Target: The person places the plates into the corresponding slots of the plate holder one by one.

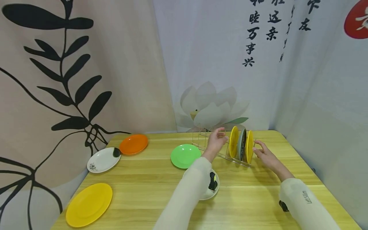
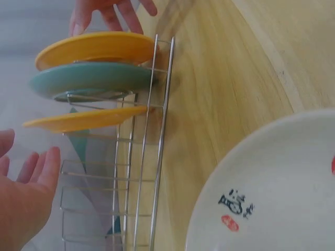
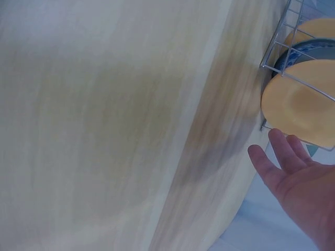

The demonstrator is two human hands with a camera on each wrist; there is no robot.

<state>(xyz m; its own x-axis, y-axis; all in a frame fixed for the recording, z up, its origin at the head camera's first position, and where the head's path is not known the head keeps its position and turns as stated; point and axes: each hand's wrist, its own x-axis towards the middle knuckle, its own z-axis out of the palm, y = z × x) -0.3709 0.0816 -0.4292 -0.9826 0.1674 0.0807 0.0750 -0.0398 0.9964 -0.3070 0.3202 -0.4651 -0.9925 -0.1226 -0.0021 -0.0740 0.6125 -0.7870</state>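
A metal wire rack (image 1: 235, 161) at the back right holds two yellow plates (image 1: 233, 142) on edge, with a blue-green patterned plate (image 1: 240, 145) between them. Left of these plates is my left hand (image 1: 215, 142), its fingers relaxed; the left wrist view shows a gap between its fingertips (image 2: 53, 157) and the nearer yellow plate (image 2: 89, 121). On the other side, my right hand (image 1: 267, 156) is beside the outer yellow plate (image 3: 303, 99), fingers spread and loosely extended. Whether its fingertips touch the rim or rack end is hard to tell. Neither hand grips anything.
A green plate (image 1: 185, 156) lies left of the rack. My left sleeve partly covers a white plate (image 1: 205, 195). On the table's left side lie an orange plate (image 1: 133, 144), a white oval plate (image 1: 103, 159) and a large yellow plate (image 1: 89, 205). Curtains hang behind the wooden table (image 1: 138, 188).
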